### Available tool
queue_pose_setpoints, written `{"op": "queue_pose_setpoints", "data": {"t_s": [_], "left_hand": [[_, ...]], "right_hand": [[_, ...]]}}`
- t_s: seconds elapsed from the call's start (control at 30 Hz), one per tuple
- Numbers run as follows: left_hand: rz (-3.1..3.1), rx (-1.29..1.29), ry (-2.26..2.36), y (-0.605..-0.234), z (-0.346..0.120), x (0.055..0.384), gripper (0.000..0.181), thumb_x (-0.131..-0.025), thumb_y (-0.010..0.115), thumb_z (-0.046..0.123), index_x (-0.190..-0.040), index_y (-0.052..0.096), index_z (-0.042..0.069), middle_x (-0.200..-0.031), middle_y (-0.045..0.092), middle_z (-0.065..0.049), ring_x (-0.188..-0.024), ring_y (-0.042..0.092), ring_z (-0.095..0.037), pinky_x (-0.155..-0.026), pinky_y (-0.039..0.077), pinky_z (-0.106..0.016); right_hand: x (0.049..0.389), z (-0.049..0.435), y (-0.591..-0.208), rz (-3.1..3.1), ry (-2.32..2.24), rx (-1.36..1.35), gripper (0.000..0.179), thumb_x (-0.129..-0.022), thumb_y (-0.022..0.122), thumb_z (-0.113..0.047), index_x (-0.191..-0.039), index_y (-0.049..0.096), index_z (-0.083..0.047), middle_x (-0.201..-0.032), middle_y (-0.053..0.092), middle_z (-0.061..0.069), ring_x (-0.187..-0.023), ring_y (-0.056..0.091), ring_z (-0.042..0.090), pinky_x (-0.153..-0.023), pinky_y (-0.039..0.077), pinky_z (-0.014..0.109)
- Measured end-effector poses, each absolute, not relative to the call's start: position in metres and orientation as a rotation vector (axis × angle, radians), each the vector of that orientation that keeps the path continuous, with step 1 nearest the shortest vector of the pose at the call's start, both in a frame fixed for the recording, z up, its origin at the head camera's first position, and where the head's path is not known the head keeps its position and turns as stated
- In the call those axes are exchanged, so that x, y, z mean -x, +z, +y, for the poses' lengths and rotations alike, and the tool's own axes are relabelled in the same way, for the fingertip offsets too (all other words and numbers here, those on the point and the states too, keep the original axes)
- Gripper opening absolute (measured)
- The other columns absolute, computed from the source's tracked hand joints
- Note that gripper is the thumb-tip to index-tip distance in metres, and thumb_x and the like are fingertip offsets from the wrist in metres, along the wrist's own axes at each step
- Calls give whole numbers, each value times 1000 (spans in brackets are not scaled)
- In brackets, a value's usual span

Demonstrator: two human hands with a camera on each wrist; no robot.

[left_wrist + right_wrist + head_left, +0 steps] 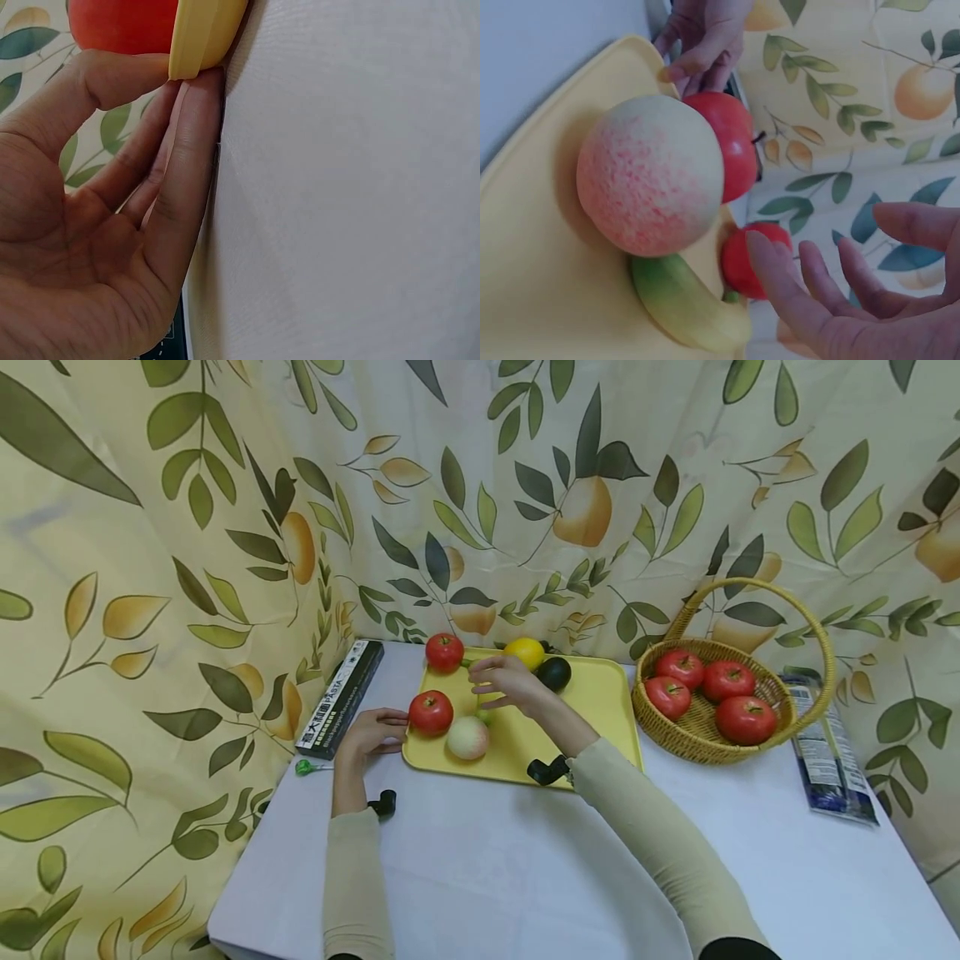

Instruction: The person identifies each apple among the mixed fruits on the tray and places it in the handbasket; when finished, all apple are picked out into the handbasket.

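My left hand (366,737) pinches the left rim of a yellow tray (600,714); the left wrist view shows the thumb on the rim and fingers at its underside. A large tomato (431,712) sits just inside that rim, beside a pale pink-flecked peach (467,738). Over the tray hovers my right hand (513,687), fingers apart and loosely bent, holding nothing. It covers most of a banana (690,306) in the head view. Another tomato (444,652) lies at the far left corner. Behind the right hand are a lemon (524,651) and a dark, eggplant-like item (553,674).
Right of the tray stands a wicker basket (678,739) with a tall handle and several tomatoes (746,720). Blue-and-silver packets (832,760) lie beyond it. A long black box (341,697) and a small green-tipped item (304,767) are at left. A patterned curtain (480,502) hangs behind.
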State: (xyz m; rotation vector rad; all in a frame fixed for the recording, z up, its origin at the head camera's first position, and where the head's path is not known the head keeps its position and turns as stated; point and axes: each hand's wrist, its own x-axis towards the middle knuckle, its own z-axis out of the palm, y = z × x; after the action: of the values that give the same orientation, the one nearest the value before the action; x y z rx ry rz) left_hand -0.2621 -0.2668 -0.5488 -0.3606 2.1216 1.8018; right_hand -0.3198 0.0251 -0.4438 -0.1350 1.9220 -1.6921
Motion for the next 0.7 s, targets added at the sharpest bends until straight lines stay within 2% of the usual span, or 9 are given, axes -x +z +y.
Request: {"op": "queue_pose_setpoints", "data": {"t_s": [0.27,0.47,0.7], "left_hand": [[2117,351,1813,-549,-268,262,48,-91,72,-4,-138,61,-2,-135,63,-21,-111,68,-27,-91,63,-41],[2109,352,1826,-548,-269,262,49,-90,71,-6,-138,61,-2,-134,64,-20,-111,68,-26,-91,63,-42],[2112,336,1821,-549,-269,263,49,-91,71,-6,-138,61,-2,-134,64,-21,-109,68,-25,-90,63,-39]], "right_hand": [[327,8,-460,1893,-1669,102,46,-104,64,-18,-144,56,2,-141,60,18,-135,54,44,-97,59,54],[331,-5,-467,1869,-1669,89,45,-104,63,-17,-143,55,3,-145,56,19,-133,55,44,-100,57,55],[333,-17,-471,1876,-1649,46,41,-102,66,-17,-138,58,1,-144,58,17,-128,59,43,-104,55,54]]}}
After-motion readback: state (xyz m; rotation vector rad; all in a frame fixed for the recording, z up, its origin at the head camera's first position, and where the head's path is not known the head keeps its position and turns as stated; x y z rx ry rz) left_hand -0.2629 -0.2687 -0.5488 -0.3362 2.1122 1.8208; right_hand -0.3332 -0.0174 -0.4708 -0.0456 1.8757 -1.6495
